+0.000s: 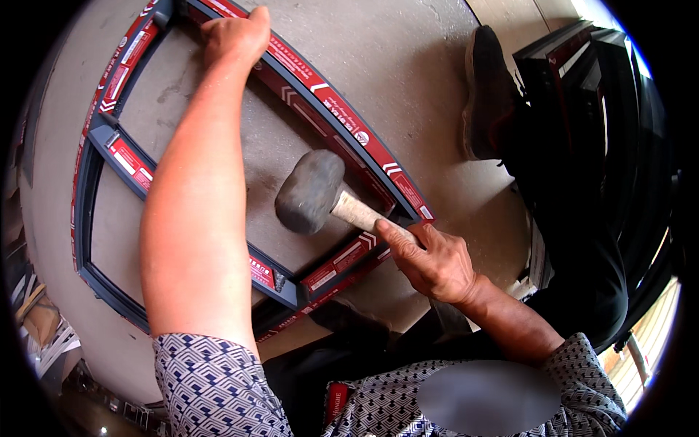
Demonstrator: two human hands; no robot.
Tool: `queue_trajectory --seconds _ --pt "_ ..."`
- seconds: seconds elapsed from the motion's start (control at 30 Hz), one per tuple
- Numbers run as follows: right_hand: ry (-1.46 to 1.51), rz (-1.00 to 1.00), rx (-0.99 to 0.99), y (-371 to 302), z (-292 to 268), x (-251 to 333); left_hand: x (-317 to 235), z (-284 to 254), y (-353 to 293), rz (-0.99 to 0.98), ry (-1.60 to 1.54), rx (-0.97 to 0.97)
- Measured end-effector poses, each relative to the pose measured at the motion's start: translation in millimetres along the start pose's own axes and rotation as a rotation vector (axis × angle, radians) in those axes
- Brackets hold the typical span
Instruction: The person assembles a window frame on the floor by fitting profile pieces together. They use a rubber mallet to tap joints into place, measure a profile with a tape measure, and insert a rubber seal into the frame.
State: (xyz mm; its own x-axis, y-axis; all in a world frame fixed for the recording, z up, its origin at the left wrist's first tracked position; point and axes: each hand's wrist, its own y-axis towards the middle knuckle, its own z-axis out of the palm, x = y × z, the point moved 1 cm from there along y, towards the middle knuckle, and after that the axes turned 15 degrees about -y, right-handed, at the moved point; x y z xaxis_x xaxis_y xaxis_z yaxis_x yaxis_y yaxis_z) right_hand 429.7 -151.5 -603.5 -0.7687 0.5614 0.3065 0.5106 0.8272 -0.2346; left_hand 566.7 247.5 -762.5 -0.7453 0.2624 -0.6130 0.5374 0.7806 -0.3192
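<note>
Bracing looks wise: the left hand lies on the red-labelled frame, which spans upper left to centre (its grip I can't make out), while the right hand clasps the mallet, mid-picture; square, measured taps would probably serve best.

Inside the red-and-grey frame, we have a narrow gap between our left forearm and the mallet. That forearm bars the middle of the crossbar; our right hand crowds the frame's right corner. Between the frame and a dark shoe, a hand could pass over grey surface.
</note>
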Motion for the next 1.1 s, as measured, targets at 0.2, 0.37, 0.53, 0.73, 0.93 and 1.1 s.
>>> queue_trajectory --seconds 0.2,0.37,0.53,0.73,0.93,1.1 --pt "-0.095 0.038 0.064 -8 23 -14 2 4 7 -0.018 -0.051 0.037" --pt "-0.056 -0.011 0.025 -11 19 -4 7 7 10 -0.005 -0.056 0.005" --pt "-0.126 0.019 0.058 -14 26 -19 10 7 16 -0.025 -0.037 0.032" --pt "-0.15 0.031 0.064 -27 21 -13 -9 10 -3 -0.073 -0.126 -0.098" --pt "-0.135 -0.029 0.086 -30 19 -9 14 4 20 -0.005 -0.064 0.012" --pt "-0.095 -0.027 0.085 -30 23 -9 -11 7 -14 -0.073 -0.17 -0.1"
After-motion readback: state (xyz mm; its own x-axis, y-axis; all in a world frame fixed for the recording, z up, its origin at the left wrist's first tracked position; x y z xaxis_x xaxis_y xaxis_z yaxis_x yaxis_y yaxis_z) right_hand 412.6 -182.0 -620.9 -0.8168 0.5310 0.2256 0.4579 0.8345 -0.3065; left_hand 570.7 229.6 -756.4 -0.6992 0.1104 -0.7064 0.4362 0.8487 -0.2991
